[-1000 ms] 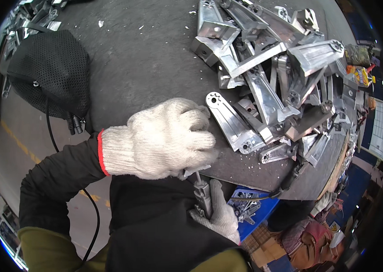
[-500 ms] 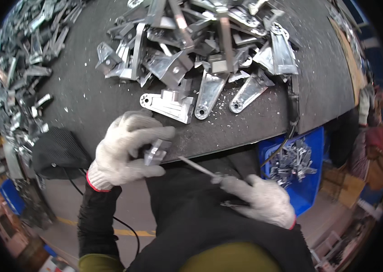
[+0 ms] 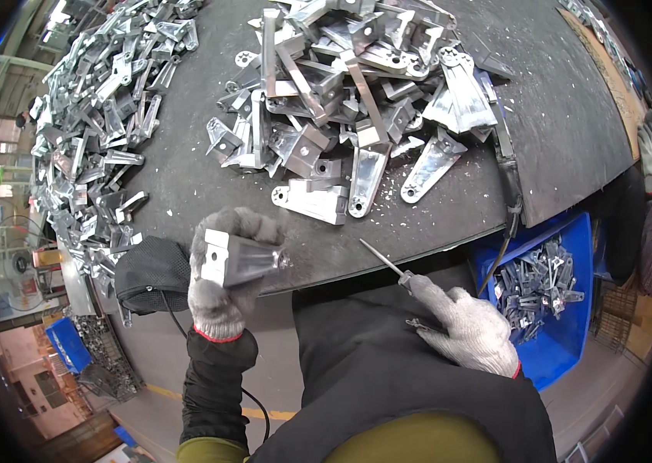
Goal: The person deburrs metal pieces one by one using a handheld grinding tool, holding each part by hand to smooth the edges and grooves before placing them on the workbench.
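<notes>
My left hand (image 3: 216, 307), in a white knitted glove, grips a silvery cast-metal bracket (image 3: 249, 260) just off the table's front edge. The bracket's broad flat end with a small hole is toward the wrist side, and its narrow end points right. My right hand (image 3: 471, 330), gloved too, is closed round the handle end of a slim metal file (image 3: 381, 255). Its tip points up and left, apart from the bracket. Ahead, a heap of similar brackets (image 3: 318, 147) lies on the dark table (image 3: 210, 181); one bracket (image 3: 309, 199) rests at the heap's near edge.
A larger pile of brackets (image 3: 106, 131) covers the far left. A black mesh-covered object (image 3: 150, 274) with a cable sits by my left hand. Below the table on the right is a blue bin (image 3: 565, 351) with metal parts. A black cable (image 3: 507, 170) crosses the table's right side.
My left hand has turned the bracket, so its broad end and length now show. The file stays in my right hand. The whole view has shifted, showing more of the left side.
</notes>
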A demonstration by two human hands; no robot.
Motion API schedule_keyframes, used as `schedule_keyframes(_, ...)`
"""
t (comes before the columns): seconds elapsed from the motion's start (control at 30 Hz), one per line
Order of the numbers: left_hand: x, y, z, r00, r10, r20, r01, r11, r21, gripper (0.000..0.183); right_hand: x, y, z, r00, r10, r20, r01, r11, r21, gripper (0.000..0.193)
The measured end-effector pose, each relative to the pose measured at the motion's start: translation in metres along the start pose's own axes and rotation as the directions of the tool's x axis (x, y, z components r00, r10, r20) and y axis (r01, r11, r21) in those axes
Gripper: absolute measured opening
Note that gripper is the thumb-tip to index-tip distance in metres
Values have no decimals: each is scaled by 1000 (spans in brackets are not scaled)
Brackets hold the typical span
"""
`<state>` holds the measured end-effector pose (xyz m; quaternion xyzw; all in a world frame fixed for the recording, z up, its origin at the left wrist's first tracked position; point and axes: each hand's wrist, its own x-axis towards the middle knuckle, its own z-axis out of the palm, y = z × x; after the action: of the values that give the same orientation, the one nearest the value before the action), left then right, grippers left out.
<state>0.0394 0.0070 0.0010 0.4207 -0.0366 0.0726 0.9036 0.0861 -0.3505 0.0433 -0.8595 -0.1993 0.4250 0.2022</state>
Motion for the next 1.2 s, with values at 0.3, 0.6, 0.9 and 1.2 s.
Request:
schedule_keyframes(0.3, -11, 0, -14, 885, -38, -463, 49, 999, 12, 101, 5, 4, 1, 1000, 6, -13, -6, 1000, -17, 70)
schedule_keyframes(0.6, -21, 10, -2, 943, -27, -332, 130, 947, 293, 88, 7, 9, 7, 994, -82, -77, 81, 996, -25, 73)
schedule_keyframes(0.9, 10, -30, 49, 933, -224, 280, -303, -75, 950, 83, 6, 5, 2, 993, -121, -10, 120, 992, -22, 73)
schedule_keyframes(1.2, 21, -26, 49, 925, -264, 273, -315, -131, 940, 83, 0, 14, -3, 992, -107, 62, 114, 985, -126, 60)
